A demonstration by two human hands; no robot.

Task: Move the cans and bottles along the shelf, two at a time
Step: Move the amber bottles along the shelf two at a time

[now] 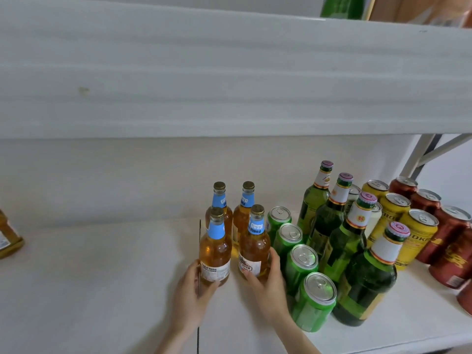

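Several amber beer bottles with blue neck labels stand in a small block on the white shelf (102, 290). My left hand (194, 290) wraps the base of the front left amber bottle (215, 254). My right hand (268, 284) wraps the base of the front right amber bottle (255, 249). Both bottles stand upright on the shelf. Two more amber bottles (233, 208) stand just behind them, untouched.
To the right run a row of green cans (302, 264), several green bottles (365, 279), yellow cans (415, 233) and red cans (449, 241). Another amber bottle (7, 238) shows at the far left edge. A dark seam (198, 315) crosses the shelf. The upper shelf (229, 85) overhangs.
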